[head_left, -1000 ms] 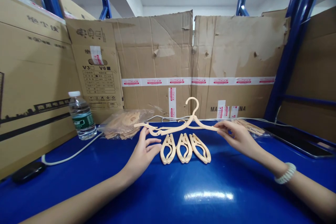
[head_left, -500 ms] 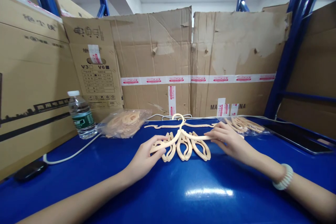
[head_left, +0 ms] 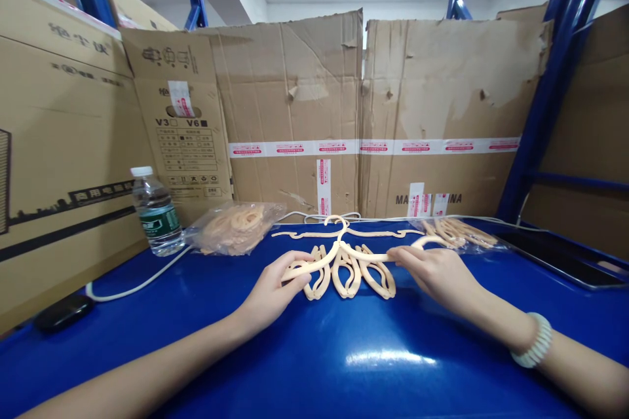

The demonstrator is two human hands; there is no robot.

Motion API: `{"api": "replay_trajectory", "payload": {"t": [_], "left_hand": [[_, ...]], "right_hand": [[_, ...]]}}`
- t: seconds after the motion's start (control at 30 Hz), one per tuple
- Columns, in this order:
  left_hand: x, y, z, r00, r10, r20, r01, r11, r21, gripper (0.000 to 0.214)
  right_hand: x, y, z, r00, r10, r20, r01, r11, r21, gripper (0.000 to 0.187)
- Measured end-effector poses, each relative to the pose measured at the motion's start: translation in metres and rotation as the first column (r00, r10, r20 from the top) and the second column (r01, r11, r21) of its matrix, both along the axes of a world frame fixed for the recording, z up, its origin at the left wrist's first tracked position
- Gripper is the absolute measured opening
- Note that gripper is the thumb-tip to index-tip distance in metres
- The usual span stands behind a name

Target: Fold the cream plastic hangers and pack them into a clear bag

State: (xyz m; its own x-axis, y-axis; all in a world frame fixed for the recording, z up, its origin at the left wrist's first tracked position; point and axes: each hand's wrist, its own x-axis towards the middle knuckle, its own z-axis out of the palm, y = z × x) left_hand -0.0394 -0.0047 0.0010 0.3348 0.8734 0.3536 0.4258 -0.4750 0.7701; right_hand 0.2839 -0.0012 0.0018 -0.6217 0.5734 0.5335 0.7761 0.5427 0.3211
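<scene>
A cream plastic hanger (head_left: 339, 251) lies low over the blue table (head_left: 314, 353), its arms spread left and right. My left hand (head_left: 275, 288) pinches the hanger's left arm end. My right hand (head_left: 432, 272) grips its right arm end. Under the hanger lie three folded cream hangers (head_left: 350, 273) side by side, touching the table. Another unfolded cream hanger (head_left: 344, 233) lies flat just behind them.
A water bottle (head_left: 157, 213) stands at the left beside a plastic bag of cream hangers (head_left: 234, 228). A second bag of hangers (head_left: 459, 234) lies at the right. Cardboard boxes (head_left: 295, 118) wall the back and left. A white cable (head_left: 132, 285) and a black object (head_left: 63, 312) lie at the left; a dark tablet (head_left: 565, 255) lies at the right.
The hanger, held up with its hook upright a second ago, has been brought down flat over the three folded hangers. Both hands came lower and closer to the table.
</scene>
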Motion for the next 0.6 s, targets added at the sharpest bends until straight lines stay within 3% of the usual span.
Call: {"api": "replay_trajectory", "payload": {"t": [0.17,0.3,0.4,0.5,0.6], "left_hand": [[-0.002,0.003,-0.004,0.998,-0.047,0.047,0.047,0.999,-0.003,0.029],[-0.003,0.004,-0.006,0.995,-0.059,0.084,0.059,0.998,-0.007,0.03],[-0.003,0.004,-0.005,0.991,-0.078,0.108,0.08,0.997,-0.009,0.031],[-0.003,0.003,-0.002,0.99,-0.077,0.116,0.078,0.997,-0.01,0.031],[-0.001,0.0,0.001,0.985,-0.044,0.165,0.049,0.998,-0.031,0.032]], "right_hand": [[-0.004,-0.004,0.003,0.995,0.066,-0.07,-0.063,0.997,0.038,0.032],[-0.006,-0.001,0.001,0.938,0.139,-0.317,-0.169,0.983,-0.067,0.025],[-0.006,0.003,0.0,0.819,0.116,-0.562,-0.276,0.938,-0.208,0.027],[-0.005,0.007,0.001,0.663,0.016,-0.748,-0.421,0.835,-0.355,0.034],[-0.004,0.008,0.004,0.53,-0.061,-0.846,-0.533,0.752,-0.388,0.036]]}}
